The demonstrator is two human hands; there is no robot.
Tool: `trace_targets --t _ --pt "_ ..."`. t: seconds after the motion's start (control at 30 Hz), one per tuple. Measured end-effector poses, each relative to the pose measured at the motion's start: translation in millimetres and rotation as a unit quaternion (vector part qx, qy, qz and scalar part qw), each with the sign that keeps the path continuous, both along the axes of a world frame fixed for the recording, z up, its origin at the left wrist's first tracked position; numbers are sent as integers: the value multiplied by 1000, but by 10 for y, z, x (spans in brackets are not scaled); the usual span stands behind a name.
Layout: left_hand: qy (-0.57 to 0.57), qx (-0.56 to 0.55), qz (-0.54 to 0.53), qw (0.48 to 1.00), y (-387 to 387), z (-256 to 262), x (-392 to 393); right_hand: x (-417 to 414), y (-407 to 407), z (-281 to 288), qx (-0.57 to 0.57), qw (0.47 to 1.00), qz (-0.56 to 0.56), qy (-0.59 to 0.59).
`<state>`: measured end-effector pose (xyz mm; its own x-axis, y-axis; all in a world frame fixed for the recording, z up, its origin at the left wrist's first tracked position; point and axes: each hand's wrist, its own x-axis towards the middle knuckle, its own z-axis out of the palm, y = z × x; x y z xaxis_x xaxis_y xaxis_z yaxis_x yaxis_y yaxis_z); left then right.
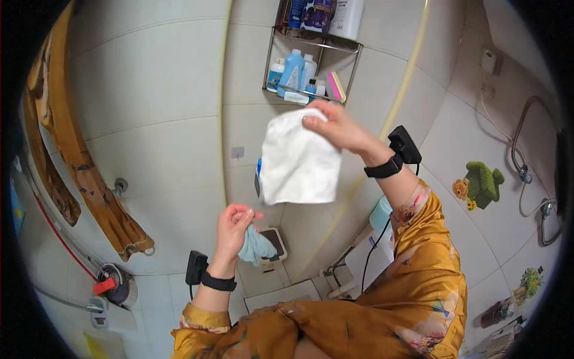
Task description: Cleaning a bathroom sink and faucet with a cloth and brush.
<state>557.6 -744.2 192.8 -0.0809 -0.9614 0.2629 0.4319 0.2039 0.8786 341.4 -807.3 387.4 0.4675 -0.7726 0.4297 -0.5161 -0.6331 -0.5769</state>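
Observation:
My right hand (334,125) grips the top edge of a white cloth (300,161), which hangs spread out in front of the wall, below the corner shelf. Lower and to the left, my left hand (235,226) is curled around a light blue cloth (258,247), whose loose part hangs down to the right of the palm. The two hands are apart. A dark and blue object shows only in part behind the left edge of the white cloth.
A metal corner shelf (314,40) holds several bottles and a pink and yellow sponge (335,85). Orange-brown fabric (96,188) hangs at left. A lidded bin (272,247) stands on the floor behind the light blue cloth. Hoses (515,130) run along the right wall.

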Motion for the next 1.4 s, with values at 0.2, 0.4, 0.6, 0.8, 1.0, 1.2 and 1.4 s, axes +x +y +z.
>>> trace_targets --t 0.2,0.4,0.6,0.8,1.0,1.2,1.4 --pt "8 101 19 995 192 -525 320 -455 -624 469 -42 986 -132 -93" --pt "-15 198 115 973 462 -1088 727 -852 -1310 823 -337 924 -182 13" --pt "-27 279 255 926 925 -1581 1032 -763 -1397 991 -440 787 -352 251" --pt "28 328 330 885 1100 -1963 1069 -949 -1609 1009 -248 917 -307 57" --pt "60 340 317 883 910 -1859 951 -1045 -1516 1043 45 912 -64 -402" --pt "70 345 296 888 862 -1889 929 -870 -1439 928 -125 965 -125 -194" --pt "71 329 292 895 906 -2085 907 -735 -1804 1302 -396 914 -41 -80"
